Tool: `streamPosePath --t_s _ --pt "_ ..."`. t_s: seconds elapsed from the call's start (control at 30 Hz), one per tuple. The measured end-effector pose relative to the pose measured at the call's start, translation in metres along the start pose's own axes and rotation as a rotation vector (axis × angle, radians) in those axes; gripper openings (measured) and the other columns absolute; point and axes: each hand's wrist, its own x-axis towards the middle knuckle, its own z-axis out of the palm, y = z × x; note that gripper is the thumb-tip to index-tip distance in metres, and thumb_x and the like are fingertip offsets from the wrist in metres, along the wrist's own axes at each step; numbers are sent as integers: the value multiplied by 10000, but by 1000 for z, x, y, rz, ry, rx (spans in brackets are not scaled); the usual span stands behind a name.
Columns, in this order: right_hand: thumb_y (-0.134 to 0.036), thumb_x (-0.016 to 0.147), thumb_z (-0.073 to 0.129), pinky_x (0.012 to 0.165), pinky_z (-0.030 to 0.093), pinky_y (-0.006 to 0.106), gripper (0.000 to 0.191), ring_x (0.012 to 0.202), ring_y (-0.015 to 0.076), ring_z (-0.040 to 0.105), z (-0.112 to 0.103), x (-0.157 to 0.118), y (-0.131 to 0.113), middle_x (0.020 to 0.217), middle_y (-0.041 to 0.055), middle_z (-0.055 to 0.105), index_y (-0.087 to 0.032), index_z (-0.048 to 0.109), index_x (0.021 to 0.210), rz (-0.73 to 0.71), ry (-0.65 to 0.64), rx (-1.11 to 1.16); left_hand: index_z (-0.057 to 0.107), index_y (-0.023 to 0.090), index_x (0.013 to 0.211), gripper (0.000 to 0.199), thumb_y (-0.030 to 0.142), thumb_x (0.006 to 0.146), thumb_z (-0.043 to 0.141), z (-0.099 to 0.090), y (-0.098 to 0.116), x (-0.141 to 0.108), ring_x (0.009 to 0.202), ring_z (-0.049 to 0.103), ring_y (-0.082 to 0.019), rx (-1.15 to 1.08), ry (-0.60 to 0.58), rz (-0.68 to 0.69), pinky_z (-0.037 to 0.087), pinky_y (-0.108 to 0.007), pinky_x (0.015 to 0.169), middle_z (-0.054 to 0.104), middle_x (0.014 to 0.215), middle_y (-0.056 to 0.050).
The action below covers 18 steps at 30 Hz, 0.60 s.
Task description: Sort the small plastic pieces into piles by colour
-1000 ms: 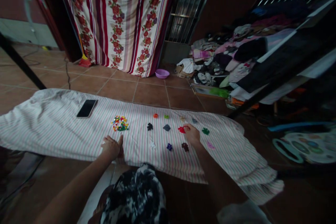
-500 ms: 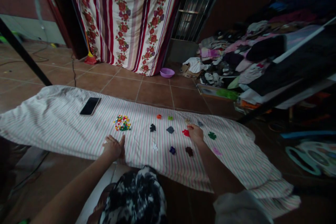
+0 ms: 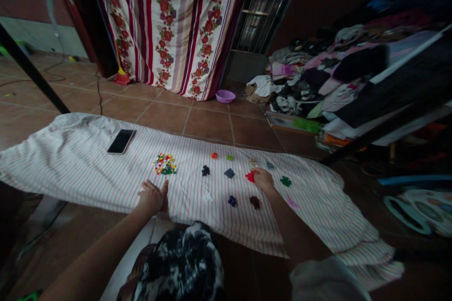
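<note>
My right hand [image 3: 264, 180] is at a small red pile [image 3: 250, 177] on the striped cloth [image 3: 190, 207]. Its fingers are drawn together at the pile's right edge; whatever is between the tips is too small to make out. My left hand [image 3: 152, 194] rests on the cloth with fingers spread, holding nothing. Just beyond it lies a heap of mixed tiny coloured pieces [image 3: 165, 164]. Single-colour piles surround the right hand, among them a grey pile [image 3: 229, 173], a brown pile [image 3: 254, 202], a dark green pile [image 3: 286, 181] and a beige pile [image 3: 252, 161].
A phone [image 3: 121, 141] lies on the cloth at the left. More small piles, including a black pile [image 3: 205, 170] and a dark blue pile [image 3: 232, 201], sit mid-cloth. Beyond are a purple basin [image 3: 225, 97], a floral curtain [image 3: 183, 28] and heaped clothes [image 3: 318, 66].
My right hand has shifted very slightly, its fingertips staying at the red pile. The left hand stays in place.
</note>
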Motion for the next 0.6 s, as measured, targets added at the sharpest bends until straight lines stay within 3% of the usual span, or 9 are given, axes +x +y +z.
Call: streamPosePath --t_s 0.13,0.23,0.43,0.6 --pt "-75 679 533 652 447 238 284 799 183 669 -1 1 -1 819 24 743 -228 750 780 -16 -101 -93 279 266 1498 667 152 841 294 -3 -1 -2 1146 553 -448 41 4 -2 516 -535 728 517 1293 -344" --pt "-48 691 496 689 450 238 336 838 182 668 -2 0 -2 860 28 744 -229 753 807 -45 -108 -130 254 275 1503 659 163 855 295 -5 -1 -3 1149 553 -451 80 -17 -3 512 -509 728 510 1297 -353" --pt "-46 672 496 717 466 239 393 848 182 668 -3 1 -4 920 35 742 -227 756 904 -75 -29 -133 245 261 1505 643 237 875 369 -4 1 0 1186 516 -496 60 -32 -4 499 -575 729 450 1368 -365" --pt "-119 738 460 826 484 307 342 884 211 654 -1 5 -25 947 71 733 -201 750 900 -240 123 -52 255 295 1501 625 225 886 338 -5 2 -1 1235 483 -502 83 -28 -34 505 -574 716 441 1393 -350"
